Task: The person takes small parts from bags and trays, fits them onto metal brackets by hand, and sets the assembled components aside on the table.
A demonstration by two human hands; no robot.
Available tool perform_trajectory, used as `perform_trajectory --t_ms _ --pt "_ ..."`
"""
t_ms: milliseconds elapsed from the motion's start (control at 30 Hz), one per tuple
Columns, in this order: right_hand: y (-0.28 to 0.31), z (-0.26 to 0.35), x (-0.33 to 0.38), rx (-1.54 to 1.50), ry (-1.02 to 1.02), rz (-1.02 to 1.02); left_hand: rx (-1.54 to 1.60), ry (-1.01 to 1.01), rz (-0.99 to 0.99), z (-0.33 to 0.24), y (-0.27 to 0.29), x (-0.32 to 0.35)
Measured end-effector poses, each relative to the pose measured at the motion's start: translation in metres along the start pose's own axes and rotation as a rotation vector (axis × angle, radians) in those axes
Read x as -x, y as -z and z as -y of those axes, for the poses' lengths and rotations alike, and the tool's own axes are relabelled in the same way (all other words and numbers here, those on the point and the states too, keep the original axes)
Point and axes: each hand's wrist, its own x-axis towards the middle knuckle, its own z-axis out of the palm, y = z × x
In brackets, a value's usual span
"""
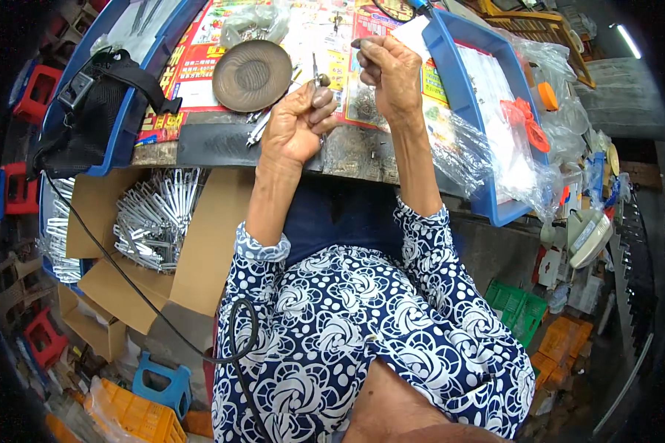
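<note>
My left hand (295, 122) is closed round a slim metal piece (315, 65), which stands upright out of the fist over the table's front edge. To its right my right hand (393, 74) is raised, thumb and fingers pinched together. A dark tip shows at that pinch; whether it is a small part or a fingertip I cannot make out. Beside my left hand lies a round brown ridged dish (252, 75). Several thin metal strips (257, 127) lie between the dish and my left wrist. A clear bag of small parts (255, 26) sits behind the dish.
A blue tray (118, 140) with a black mesh bag (81, 122) stands left, another blue tray (504, 210) right. Below the left tray, an open cardboard box (210, 229) holds many metal pieces (159, 214). A black cable (137, 292) runs across. A blue stool (162, 384) stands lower left.
</note>
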Motion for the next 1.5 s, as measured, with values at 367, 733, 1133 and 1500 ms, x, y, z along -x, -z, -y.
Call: perform_trajectory --t_ms 367,733,1133,1500 --pt "0.025 -0.009 -0.091 0.232 0.151 -0.119 -0.107 -0.065 -0.057 0.001 -0.004 0.011" --pt "0.041 -0.048 -0.15 1.227 0.329 -0.067 -0.151 -0.116 -0.097 -0.003 -0.011 0.014" --pt "0.009 -0.058 -0.153 1.302 0.175 -0.127 -0.029 -0.162 -0.052 -0.016 -0.013 0.02" --pt "0.003 -0.013 -0.07 -0.188 -0.218 0.295 0.072 -0.126 0.04 -0.014 -0.005 0.014"
